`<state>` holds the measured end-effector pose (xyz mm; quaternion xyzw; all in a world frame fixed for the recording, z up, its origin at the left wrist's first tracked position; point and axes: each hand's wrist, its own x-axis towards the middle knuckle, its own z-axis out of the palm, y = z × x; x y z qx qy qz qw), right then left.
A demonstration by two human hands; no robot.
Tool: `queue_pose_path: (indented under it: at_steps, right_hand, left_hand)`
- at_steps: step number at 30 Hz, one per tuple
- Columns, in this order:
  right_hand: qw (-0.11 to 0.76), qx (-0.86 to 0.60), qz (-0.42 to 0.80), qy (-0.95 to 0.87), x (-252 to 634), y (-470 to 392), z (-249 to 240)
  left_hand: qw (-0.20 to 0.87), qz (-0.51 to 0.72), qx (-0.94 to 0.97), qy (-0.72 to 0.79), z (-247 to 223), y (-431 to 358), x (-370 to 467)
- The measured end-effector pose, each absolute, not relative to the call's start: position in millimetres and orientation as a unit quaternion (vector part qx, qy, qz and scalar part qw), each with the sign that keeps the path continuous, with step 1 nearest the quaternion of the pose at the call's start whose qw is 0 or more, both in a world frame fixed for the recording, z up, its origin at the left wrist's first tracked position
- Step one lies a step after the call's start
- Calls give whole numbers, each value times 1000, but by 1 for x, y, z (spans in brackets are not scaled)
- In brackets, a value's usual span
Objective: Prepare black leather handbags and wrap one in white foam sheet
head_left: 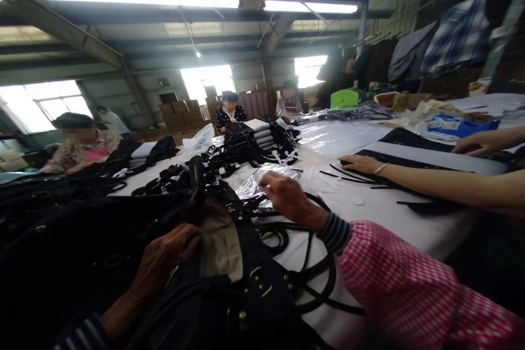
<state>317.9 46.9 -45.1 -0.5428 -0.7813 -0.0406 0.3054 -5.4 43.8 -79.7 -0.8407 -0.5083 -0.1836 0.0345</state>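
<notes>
In the head view a black handbag (262, 290) with brass studs and a beige lining (223, 238) lies before me, its mouth open. My left hand (174, 249) is closed on the bag's rim beside the lining, fingertips partly hidden. Over the bag's far right side, my right hand (289, 197) is raised with curled fingers, near a shiny silvery plastic sheet (258, 180). Whether anything is between those fingers cannot be made out. Black cord handles (328, 284) loop onto the white table on the right.
More black bags (61, 229) are heaped at left. Beyond stands a stack of bags with white padding (262, 134). At right, a co-worker's hands (361, 164) rest on a black and grey piece (430, 156). Other people sit across the table (369, 229). A blue container (459, 126) stands far right.
</notes>
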Motion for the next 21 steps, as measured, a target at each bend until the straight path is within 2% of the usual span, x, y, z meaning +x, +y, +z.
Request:
queue_pose_path:
  at_steps: [2, 7, 16, 21]
  right_hand:
    - [284, -634, -39, -718, 367, 52, -51]
    - [236, -673, -4, -701, 435, 62, -85]
    - [216, -664, -36, -715, 427, 77, -103]
    - [237, -647, -65, -722, 425, 75, -107]
  left_hand:
    - [37, -179, -839, -513, -82, 44, -5]
    - [41, -175, -831, -526, -83, 42, -3]
    - [51, -188, -821, -537, -87, 44, -5]
    - [40, -190, -821, -537, -84, 42, -3]
